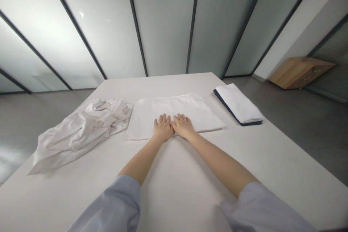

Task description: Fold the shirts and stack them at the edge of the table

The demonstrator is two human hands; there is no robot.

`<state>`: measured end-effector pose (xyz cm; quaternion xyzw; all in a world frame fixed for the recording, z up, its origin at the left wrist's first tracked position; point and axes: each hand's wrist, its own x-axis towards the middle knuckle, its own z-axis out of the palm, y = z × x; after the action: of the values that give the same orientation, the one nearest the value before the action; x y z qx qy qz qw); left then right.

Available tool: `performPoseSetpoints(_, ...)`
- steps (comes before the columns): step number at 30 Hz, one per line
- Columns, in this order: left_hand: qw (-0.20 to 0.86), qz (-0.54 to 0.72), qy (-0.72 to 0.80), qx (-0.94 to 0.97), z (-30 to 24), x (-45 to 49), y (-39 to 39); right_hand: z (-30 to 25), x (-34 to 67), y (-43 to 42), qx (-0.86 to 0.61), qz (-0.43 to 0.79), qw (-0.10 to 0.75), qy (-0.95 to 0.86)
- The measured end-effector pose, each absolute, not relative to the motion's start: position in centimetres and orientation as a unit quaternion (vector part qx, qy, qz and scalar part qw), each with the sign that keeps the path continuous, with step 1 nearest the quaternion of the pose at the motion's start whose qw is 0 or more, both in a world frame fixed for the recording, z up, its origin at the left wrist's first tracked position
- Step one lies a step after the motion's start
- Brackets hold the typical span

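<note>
A white cloth [174, 105], folded into a flat rectangle, lies in the middle of the table. Flat on its near edge rests my left hand [163, 127], palm down with the fingers stretched away from me. Beside it my right hand [183, 125] also presses on the cloth, fingers extended; the thumbs meet or nearly meet. Neither hand grips anything. To the left, a crumpled white cloth [87, 127] sits in a loose heap, close to the folded one.
At the table's right edge lies a folded white cloth [239, 103] on top of a dark navy cloth [251, 124]. The white table [174, 188] has its far edge near frosted glass panels [165, 25]. A wooden cabinet [296, 72] stands on the floor at the right.
</note>
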<state>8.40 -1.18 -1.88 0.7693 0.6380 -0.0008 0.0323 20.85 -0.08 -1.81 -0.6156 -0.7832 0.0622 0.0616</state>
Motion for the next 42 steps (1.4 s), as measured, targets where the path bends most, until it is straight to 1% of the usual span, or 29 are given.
performPoseSetpoints(3, 0.031, 0.002, 0.642, 0.766, -2.6, 6.1, -1.4, -2.6, 22.5, -0.6, -0.631, 0.075, 0.045, -0.771)
performPoseSetpoints(6, 0.028, -0.011, 0.665, 0.746, -2.6, 1.8, -1.5, -2.9, 26.7, -0.4, -0.662, 0.082, 0.023, -0.744)
performPoseSetpoints(11, 0.002, -0.032, 0.712, 0.702, -2.3, -4.3, -2.3, -3.1, 33.4, 0.0, -0.727, 0.049, 0.005, -0.685)
performPoseSetpoints(18, -0.046, -0.043, 0.693, 0.718, -2.0, -4.4, -5.1, -3.3, 35.9, 0.1, -0.714, 0.029, -0.008, -0.699)
performPoseSetpoints(22, -0.091, -0.045, 0.667, 0.738, -0.5, -3.7, -5.4, -1.7, 35.7, 0.7, -0.705, 0.024, -0.034, -0.708)
performPoseSetpoints(25, -0.097, -0.038, 0.666, 0.738, 0.5, -2.1, -3.3, 0.0, 33.8, 1.6, -0.698, 0.01, -0.054, -0.714)
performPoseSetpoints(29, -0.043, -0.006, 0.674, 0.738, 0.6, 1.7, 1.3, 0.7, 29.5, 3.7, -0.629, 0.009, 0.024, -0.777)
performPoseSetpoints(32, -0.015, 0.017, 0.667, 0.744, -0.3, 4.1, 4.4, -0.1, 26.4, 6.0, -0.587, 0.011, 0.056, -0.808)
performPoseSetpoints(37, 0.013, 0.008, 0.638, 0.77, -1.9, 4.6, 6.0, -1.8, 23.6, 9.0, -0.575, 0.05, 0.045, -0.816)
performPoseSetpoints(42, 0.025, -0.01, 0.64, 0.768, -2.1, 3.3, 4.8, -2.2, 25.8, 11.1, -0.616, 0.064, 0.028, -0.785)
